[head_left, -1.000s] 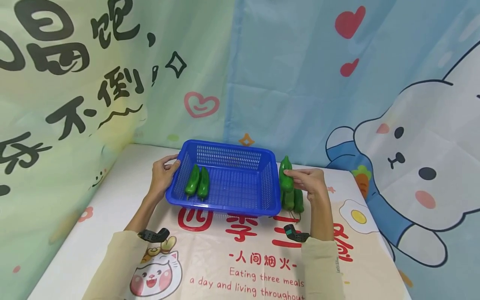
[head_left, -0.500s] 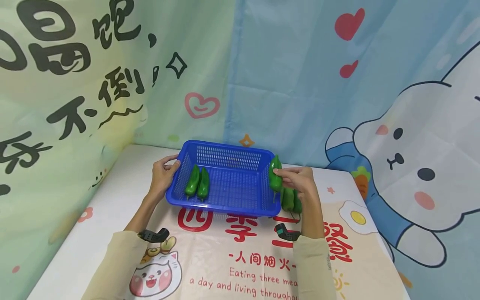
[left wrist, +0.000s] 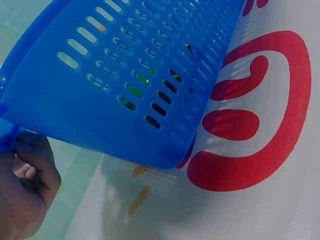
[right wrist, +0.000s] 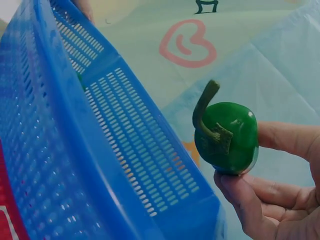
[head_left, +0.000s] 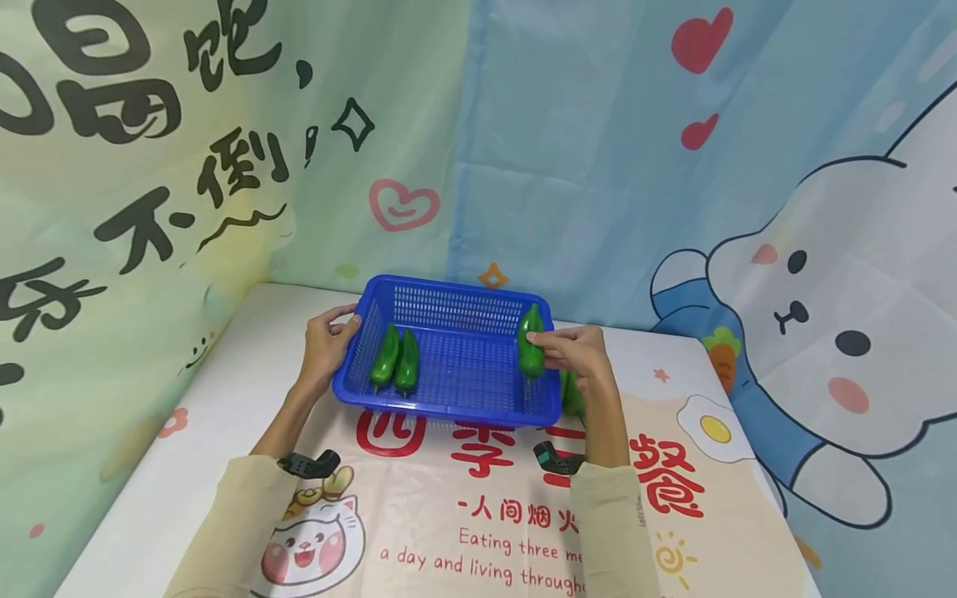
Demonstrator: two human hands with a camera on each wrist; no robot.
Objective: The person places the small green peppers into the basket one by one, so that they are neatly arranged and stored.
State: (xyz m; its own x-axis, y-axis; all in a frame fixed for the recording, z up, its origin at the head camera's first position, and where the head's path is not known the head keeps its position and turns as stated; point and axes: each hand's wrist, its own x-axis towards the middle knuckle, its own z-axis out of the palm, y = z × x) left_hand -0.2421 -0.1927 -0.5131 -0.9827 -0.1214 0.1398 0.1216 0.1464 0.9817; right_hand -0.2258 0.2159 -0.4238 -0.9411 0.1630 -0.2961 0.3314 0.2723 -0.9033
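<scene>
A blue perforated plastic basket (head_left: 449, 409) stands on the table in the head view. My left hand (head_left: 322, 349) grips its left rim, with curled fingers showing in the left wrist view. Thumb and fingers of my right hand (head_left: 579, 352) pinch a green pepper (head_left: 532, 353) over the basket's right end. In the right wrist view that pepper (right wrist: 240, 135) points its curved stem toward the camera, held above the rim. Two more green peppers lie side by side at the basket's left, a left one (head_left: 385, 359) and a right one (head_left: 407, 364).
Outside the basket's right wall lie further green peppers (head_left: 571, 394), partly hidden behind my right hand and wrist. A printed mat (head_left: 419, 507) covers the table's front. Behind the table hangs a cartoon-printed curtain (head_left: 538, 183).
My right hand has carried the pepper leftward, from beside the basket's right wall to over the basket's inside. My left hand has stayed on the left rim.
</scene>
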